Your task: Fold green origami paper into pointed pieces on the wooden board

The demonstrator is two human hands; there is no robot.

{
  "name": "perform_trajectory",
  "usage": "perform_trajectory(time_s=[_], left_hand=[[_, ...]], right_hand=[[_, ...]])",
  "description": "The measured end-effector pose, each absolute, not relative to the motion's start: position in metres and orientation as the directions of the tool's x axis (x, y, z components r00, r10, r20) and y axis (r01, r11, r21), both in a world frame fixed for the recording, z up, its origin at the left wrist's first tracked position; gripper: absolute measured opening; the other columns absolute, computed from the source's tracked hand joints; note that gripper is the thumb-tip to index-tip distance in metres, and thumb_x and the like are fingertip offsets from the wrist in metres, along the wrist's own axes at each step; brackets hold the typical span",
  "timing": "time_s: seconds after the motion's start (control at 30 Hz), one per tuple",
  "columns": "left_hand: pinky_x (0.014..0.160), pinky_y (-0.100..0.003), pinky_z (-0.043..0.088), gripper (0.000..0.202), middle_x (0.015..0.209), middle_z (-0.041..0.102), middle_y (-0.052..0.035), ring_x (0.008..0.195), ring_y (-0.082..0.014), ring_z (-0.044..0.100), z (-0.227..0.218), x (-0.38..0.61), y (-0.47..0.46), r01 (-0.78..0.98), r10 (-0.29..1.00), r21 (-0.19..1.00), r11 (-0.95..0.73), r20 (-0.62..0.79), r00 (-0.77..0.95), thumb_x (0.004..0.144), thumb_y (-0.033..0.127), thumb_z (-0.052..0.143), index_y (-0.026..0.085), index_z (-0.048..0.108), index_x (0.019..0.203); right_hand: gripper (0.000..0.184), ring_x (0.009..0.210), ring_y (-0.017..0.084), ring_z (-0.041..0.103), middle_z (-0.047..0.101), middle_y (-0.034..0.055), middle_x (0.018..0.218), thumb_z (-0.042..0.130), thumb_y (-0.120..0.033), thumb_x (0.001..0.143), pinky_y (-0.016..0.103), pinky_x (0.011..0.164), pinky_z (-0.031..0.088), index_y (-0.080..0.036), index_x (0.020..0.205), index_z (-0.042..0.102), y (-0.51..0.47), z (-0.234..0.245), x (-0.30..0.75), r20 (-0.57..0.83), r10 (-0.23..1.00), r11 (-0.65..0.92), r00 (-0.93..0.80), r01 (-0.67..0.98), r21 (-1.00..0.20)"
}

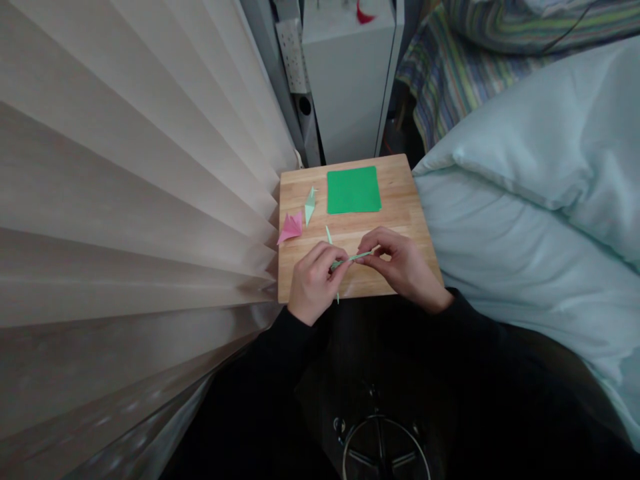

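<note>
Both hands pinch a thin, folded pale green paper piece (356,257) just above a small wooden table (400,200). My left hand (315,280) is closed on its left part, with a narrow point sticking out below the fingers. My right hand (400,263) is closed on its right end. A flat dark green paper square (353,190) lies at the table's far side. A folded pale green paper figure (311,204) and a folded pink paper figure (291,227) rest near the table's left edge.
A pleated beige curtain (125,220) hangs against the table's left side. A pale blue duvet (540,200) lies to the right. A white cabinet (347,73) and a power strip (291,53) stand behind the table. A stool base (380,447) shows below.
</note>
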State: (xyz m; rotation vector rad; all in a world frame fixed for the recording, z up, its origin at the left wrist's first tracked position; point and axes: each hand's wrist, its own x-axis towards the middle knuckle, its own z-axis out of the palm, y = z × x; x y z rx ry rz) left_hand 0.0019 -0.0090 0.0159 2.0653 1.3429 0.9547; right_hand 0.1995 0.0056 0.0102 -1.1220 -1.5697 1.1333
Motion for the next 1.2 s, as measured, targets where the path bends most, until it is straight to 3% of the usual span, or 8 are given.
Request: perform_trajectory(time_s=[0.2,0.43,0.6,0.73,0.83,0.93,1.07,1.2], left_hand=[[0.063,-0.027,0.041,0.011,0.086,0.066,-0.002,0.068,-0.0139,0.055,0.016,0.003,-0.01,0.596,0.916,0.697,-0.4,0.292,0.274,0.096,0.022,0.064,0.021,0.066,0.086],[0.063,-0.028,0.039,0.012,0.083,0.065,-0.0016,0.065,-0.0138,0.052,0.017,0.004,-0.008,0.546,0.933,0.76,-0.353,0.237,0.272,0.094,0.025,0.068,0.021,0.067,0.083],[0.06,-0.028,0.033,0.008,0.069,0.059,0.0019,0.059,-0.0121,0.045,0.014,0.007,-0.006,0.451,0.963,0.869,-0.202,0.092,0.255,0.087,0.022,0.074,0.021,0.072,0.079],[0.054,-0.027,0.024,0.019,0.055,0.047,0.0054,0.051,-0.0102,0.034,0.005,0.009,-0.007,0.256,0.982,0.964,0.073,-0.114,0.15,0.084,0.038,0.08,0.021,0.076,0.079],[0.056,-0.026,0.029,0.026,0.063,0.06,0.0024,0.055,-0.01,0.042,-0.001,0.015,-0.009,0.058,0.967,0.97,0.234,-0.239,0.087,0.077,0.043,0.086,0.019,0.076,0.079],[0.058,-0.026,0.033,0.026,0.073,0.068,-0.0001,0.061,-0.0108,0.05,-0.003,0.02,-0.012,-0.072,0.95,0.948,0.309,-0.305,0.057,0.074,0.042,0.088,0.019,0.077,0.08],[0.055,-0.026,0.031,0.02,0.066,0.066,0.0019,0.055,-0.0091,0.044,-0.002,0.021,-0.012,-0.004,0.946,0.947,0.32,-0.319,0.06,0.077,0.039,0.085,0.02,0.079,0.081],[0.067,-0.028,0.044,0.013,0.079,0.074,-0.0027,0.071,-0.0152,0.061,-0.001,0.017,-0.008,0.133,0.979,0.977,0.164,-0.178,0.098,0.078,0.032,0.081,0.019,0.079,0.077]], right_hand=[[0.031,0.091,0.021,0.065,0.07,0.0048,0.092,0.084,-0.049,0.079,0.036,0.076,0.05,-0.022,0.074,0.071,0.006,0.003,0.197,0.05,0.983,0.056,-0.177,0.029,-0.998],[0.031,0.085,0.02,0.066,0.072,0.0045,0.087,0.085,-0.048,0.078,0.037,0.077,0.05,-0.021,0.069,0.071,0.006,0.0,0.196,0.002,0.987,0.001,-0.158,-0.01,-1.0],[0.031,0.08,0.018,0.065,0.071,0.0031,0.081,0.084,-0.044,0.08,0.036,0.078,0.05,-0.02,0.068,0.069,0.006,0.003,0.198,0.004,0.971,0.012,-0.238,0.034,-0.999],[0.032,0.074,0.017,0.063,0.07,0.0013,0.078,0.088,-0.047,0.074,0.034,0.071,0.05,-0.02,0.077,0.07,0.006,0.004,0.195,-0.09,0.978,-0.095,-0.189,-0.014,-0.995],[0.037,0.07,0.015,0.061,0.067,-0.0005,0.074,0.091,-0.048,0.068,0.031,0.066,0.048,-0.02,0.079,0.069,0.007,0.004,0.192,-0.155,0.974,-0.168,-0.167,-0.067,-0.984],[0.038,0.067,0.014,0.058,0.066,-0.0004,0.071,0.088,-0.051,0.071,0.031,0.064,0.047,-0.02,0.074,0.067,0.007,0.003,0.192,-0.167,0.968,-0.184,-0.189,-0.075,-0.98],[0.04,0.064,0.014,0.056,0.066,-0.0003,0.068,0.087,-0.055,0.071,0.031,0.061,0.045,-0.02,0.071,0.068,0.008,0.0,0.194,-0.164,0.97,-0.172,-0.179,-0.033,-0.985],[0.039,0.063,0.014,0.055,0.065,-0.0006,0.067,0.087,-0.054,0.073,0.032,0.064,0.044,-0.019,0.069,0.069,0.008,0.001,0.196,-0.145,0.971,-0.144,-0.19,0.02,-0.989]])
